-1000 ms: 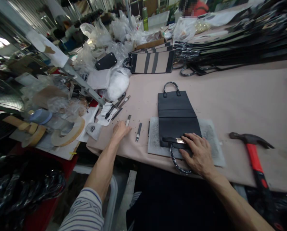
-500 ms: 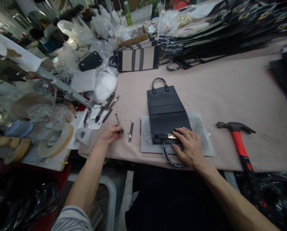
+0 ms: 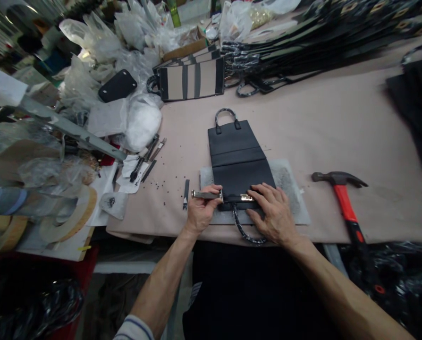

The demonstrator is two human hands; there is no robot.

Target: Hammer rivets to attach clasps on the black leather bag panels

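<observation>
The black bag panel (image 3: 237,156) lies partly over the grey slab (image 3: 296,198), its gold clasp (image 3: 246,198) near the lower edge. Left of the panel's strap end, the left hand (image 3: 201,212) grips a metal punch (image 3: 206,194) between thumb and fingers — its tip at the strap. The right hand (image 3: 276,212) grasps nothing — it presses flat on the panel, beside the clasp. Right of the panel lies the hammer (image 3: 345,203).
</observation>
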